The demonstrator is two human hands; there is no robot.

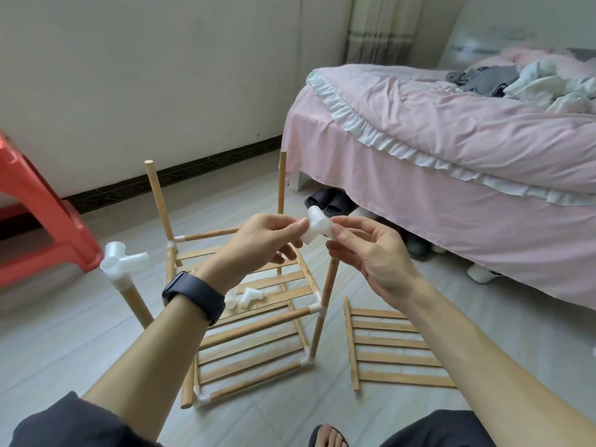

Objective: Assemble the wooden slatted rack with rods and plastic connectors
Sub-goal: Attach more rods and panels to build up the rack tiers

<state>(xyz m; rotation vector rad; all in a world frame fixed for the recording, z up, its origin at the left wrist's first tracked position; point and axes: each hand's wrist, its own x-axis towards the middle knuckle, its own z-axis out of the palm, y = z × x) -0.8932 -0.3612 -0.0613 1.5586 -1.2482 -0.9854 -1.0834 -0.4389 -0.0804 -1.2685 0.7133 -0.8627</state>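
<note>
1. Pale floor tiles [96, 343] run up to a plain white wall [161, 75] with a dark skirting strip along its foot.
2. At the right stands a bed [451, 150] with a pink cover and a white frill, and a heap of clothes [503, 79] lies on top of it.
3. Dark slippers [325, 201] sit on the floor just under the bed's edge.
4. A red plastic stool [38, 221] shows at the left edge.
5. The half-built rack [258, 346] stands on the floor in the middle, its slatted shelves joined to rods at the corners by white plastic pieces.
6. Bare upright rods rise from three corners: far left [159, 201], far right [281, 182] and near right [327, 298].
7. The near left rod carries a three-way white connector [121, 261] on its top end.
8. Spare connectors [245, 296] lie loose on the upper slatted shelf, partly hidden behind the left wrist.
9. A loose slatted panel [393, 346] lies flat on the floor just beside the rack, on its right.
10. Above the rack, both hands hold one white three-way piece, the held connector [317, 225], in the air between them.
11. The left hand [261, 240] pinches its left side between thumb and curled fingers; a dark watch [193, 296] sits on that wrist.
12. The right hand [371, 253] pinches its right arm between thumb and forefinger, the other fingers loosely curled below.
13. The held connector touches no rod.
</note>
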